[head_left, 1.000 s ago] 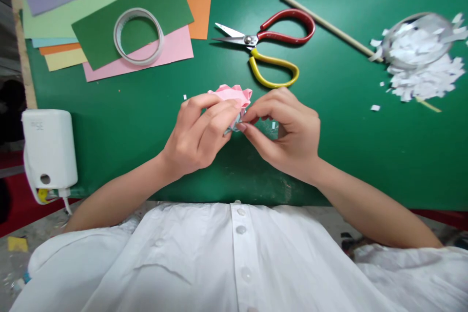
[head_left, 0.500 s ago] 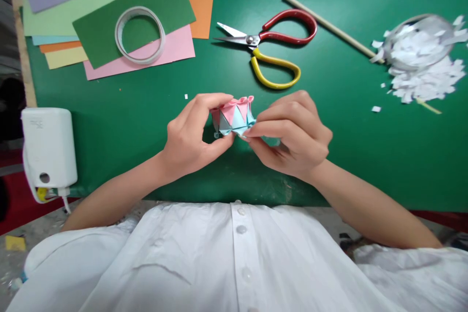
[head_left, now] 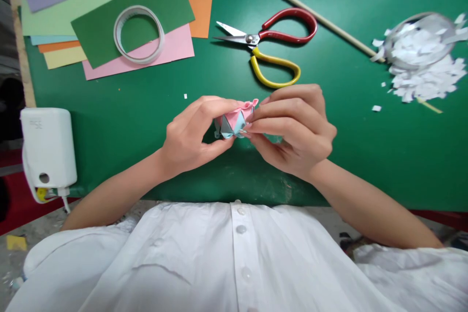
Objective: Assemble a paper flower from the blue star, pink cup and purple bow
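A small folded paper craft (head_left: pixel 234 121), pink along the top and light blue below with pointed triangles, is held between both hands above the green table. My left hand (head_left: pixel 197 129) grips its left side, fingers over the top and thumb along the lower edge. On the other side, my right hand (head_left: pixel 296 129) pinches the craft's lower right edge with thumb and index finger. Its remaining fingers curl by the right side. The fingers hide parts of the craft at both ends.
Red-and-yellow-handled scissors (head_left: pixel 252 40) lie with blades parted beyond the hands. A tape roll (head_left: pixel 161 44) rests on coloured paper sheets (head_left: pixel 179 2). A thin stick (head_left: pixel 332 28), white paper scraps (head_left: pixel 420 70) and a white power bank (head_left: pixel 49 148) are around.
The craft has turned and tilted slightly, showing more pink at its upper right. My right-hand fingers have moved up along its right side, while the left hand keeps its grip.
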{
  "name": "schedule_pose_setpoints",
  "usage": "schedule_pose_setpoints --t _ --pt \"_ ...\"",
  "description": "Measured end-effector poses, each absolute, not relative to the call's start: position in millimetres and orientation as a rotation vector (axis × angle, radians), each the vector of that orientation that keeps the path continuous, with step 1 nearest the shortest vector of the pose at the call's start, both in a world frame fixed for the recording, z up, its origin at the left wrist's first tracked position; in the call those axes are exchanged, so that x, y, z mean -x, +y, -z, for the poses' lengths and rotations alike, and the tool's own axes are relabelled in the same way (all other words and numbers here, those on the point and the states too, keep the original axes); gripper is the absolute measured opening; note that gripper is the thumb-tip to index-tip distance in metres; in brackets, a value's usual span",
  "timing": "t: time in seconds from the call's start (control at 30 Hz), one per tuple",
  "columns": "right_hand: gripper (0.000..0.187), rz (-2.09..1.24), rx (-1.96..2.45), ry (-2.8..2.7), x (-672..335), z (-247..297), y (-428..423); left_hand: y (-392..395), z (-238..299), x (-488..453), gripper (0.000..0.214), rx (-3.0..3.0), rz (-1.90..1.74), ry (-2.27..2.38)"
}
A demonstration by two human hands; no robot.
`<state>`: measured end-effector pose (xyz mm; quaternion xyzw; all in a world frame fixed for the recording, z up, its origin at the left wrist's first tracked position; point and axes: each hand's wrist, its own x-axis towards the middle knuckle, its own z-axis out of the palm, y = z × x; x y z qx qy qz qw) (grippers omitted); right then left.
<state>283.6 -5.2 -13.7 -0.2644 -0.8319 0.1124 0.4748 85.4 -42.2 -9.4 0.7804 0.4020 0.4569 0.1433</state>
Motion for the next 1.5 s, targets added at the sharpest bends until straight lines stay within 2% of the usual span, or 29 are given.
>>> schedule_pose_setpoints --t 0.37,0.77,0.97,1.17,1.37,1.5 --pt "0.005 -0.523 0.885 -1.96 -277 9 -12 -38 11 -84 0.038 -2.341 -1.302 1.074" --pt "0.008 -0.602 0.962 -1.848 -275 12 -14 -38 10 -82 0.039 -2.39 -1.28 1.025" --pt "0.009 -0.672 0.917 -1.804 -274 15 -17 -38 10 -82 0.041 -2.386 -1.292 1.025" --pt "0.022 -0.701 0.97 -1.778 -275 19 -15 -38 12 -82 0.038 -2.379 -1.283 1.02" --pt "0.015 -0.795 0.879 -1.866 -275 18 -8 -39 11 -82 0.038 -2.377 -1.278 1.024" --pt "0.016 -0.725 0.784 -1.944 -273 13 -8 -38 13 -83 0.038 -2.396 -1.307 1.023"
